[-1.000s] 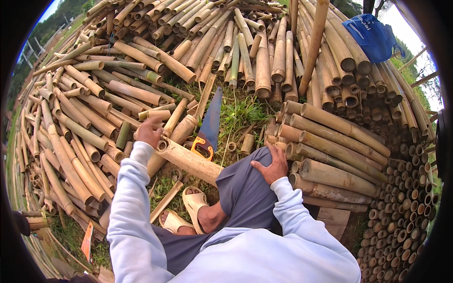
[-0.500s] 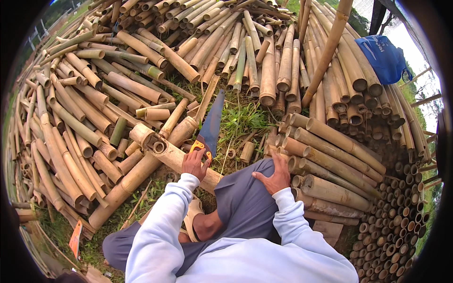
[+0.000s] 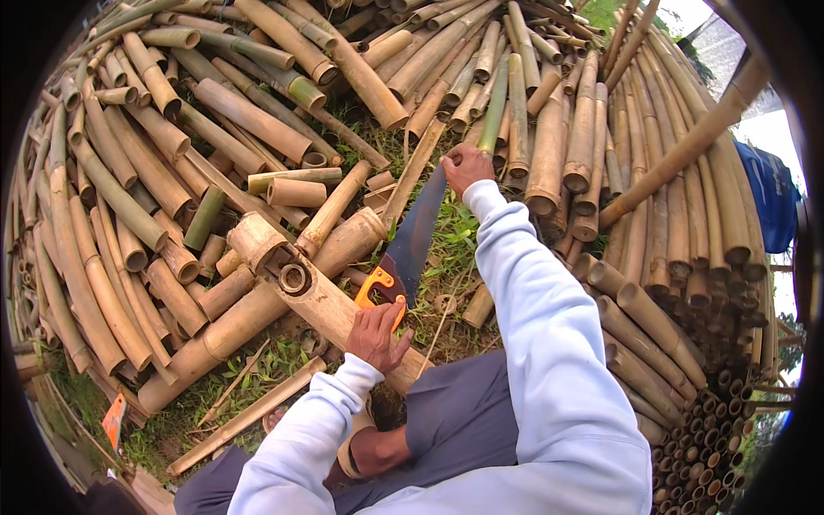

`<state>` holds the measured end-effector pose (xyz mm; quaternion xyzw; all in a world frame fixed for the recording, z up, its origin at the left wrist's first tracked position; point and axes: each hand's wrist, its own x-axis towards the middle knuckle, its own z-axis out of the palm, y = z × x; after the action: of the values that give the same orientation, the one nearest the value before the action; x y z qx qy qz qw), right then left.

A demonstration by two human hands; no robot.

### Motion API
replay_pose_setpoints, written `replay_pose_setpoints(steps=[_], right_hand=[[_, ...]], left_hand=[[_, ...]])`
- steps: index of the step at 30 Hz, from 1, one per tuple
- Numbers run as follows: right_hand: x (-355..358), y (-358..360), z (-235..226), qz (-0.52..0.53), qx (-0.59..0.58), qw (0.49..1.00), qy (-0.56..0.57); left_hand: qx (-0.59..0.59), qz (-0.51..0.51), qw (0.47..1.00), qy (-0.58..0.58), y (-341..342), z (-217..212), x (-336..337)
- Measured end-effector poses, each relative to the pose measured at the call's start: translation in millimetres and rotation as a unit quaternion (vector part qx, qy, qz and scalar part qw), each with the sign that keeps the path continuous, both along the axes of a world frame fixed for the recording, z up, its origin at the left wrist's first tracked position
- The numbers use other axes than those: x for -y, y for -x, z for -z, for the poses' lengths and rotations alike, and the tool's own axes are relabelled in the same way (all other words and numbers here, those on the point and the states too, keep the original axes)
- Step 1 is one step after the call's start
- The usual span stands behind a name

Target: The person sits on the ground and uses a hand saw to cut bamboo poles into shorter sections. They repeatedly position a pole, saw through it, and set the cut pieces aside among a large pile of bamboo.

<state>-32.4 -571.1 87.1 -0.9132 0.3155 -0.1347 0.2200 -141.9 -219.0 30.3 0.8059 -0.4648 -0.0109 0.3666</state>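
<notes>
A hand saw (image 3: 414,240) with a dark blade and an orange handle lies across the grass, its handle resting against a thick cut bamboo pole (image 3: 330,309) that lies over my lap. My left hand (image 3: 376,333) grips the orange handle. With the arm stretched forward, my right hand (image 3: 463,165) is curled shut at the far tip of the blade, beside a thin green bamboo stalk (image 3: 495,107). My grey-trousered leg and sandalled foot show below the pole.
Piles of cut bamboo poles (image 3: 154,172) ring a small grass patch (image 3: 455,232). Stacked pole ends (image 3: 687,343) rise at the right. A blue bag (image 3: 772,197) hangs at the far right. Short offcuts (image 3: 296,190) lie by the pole's end.
My left hand moved from the bamboo pole's end onto the saw handle. My right hand left the stacked poles at my side and reached forward to the blade's tip.
</notes>
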Motion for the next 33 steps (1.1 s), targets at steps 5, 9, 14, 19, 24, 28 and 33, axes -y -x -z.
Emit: replay_pose_setpoints(steps=[5, 9, 14, 19, 24, 28, 33], right_hand=[[34, -107, 75, 0.039, -0.112, 0.99, 0.081], [56, -159, 109, 0.014, -0.175, 0.966, 0.188], [68, -185, 130, -0.066, -0.211, 0.933, 0.284], [79, -196, 146, -0.08, -0.184, 0.928, 0.314], [88, -203, 148, -0.115, -0.204, 0.926, 0.297], [83, -195, 150, -0.107, -0.203, 0.928, 0.295], [66, -200, 141, -0.09, -0.194, 0.927, 0.309]], left_hand=[[0.015, -0.002, 0.999, -0.034, -1, -3, 0], [-0.012, 0.01, 0.997, -0.076, -9, -7, 1], [-0.041, 0.012, 0.996, -0.081, -13, -9, 0], [-0.032, 0.013, 0.996, -0.076, -14, -9, 0], [-0.025, 0.007, 0.996, -0.091, -14, -10, 2], [-0.016, -0.009, 0.995, -0.096, -12, -11, 6], [-0.038, 0.0, 0.993, -0.108, -9, -12, 5]])
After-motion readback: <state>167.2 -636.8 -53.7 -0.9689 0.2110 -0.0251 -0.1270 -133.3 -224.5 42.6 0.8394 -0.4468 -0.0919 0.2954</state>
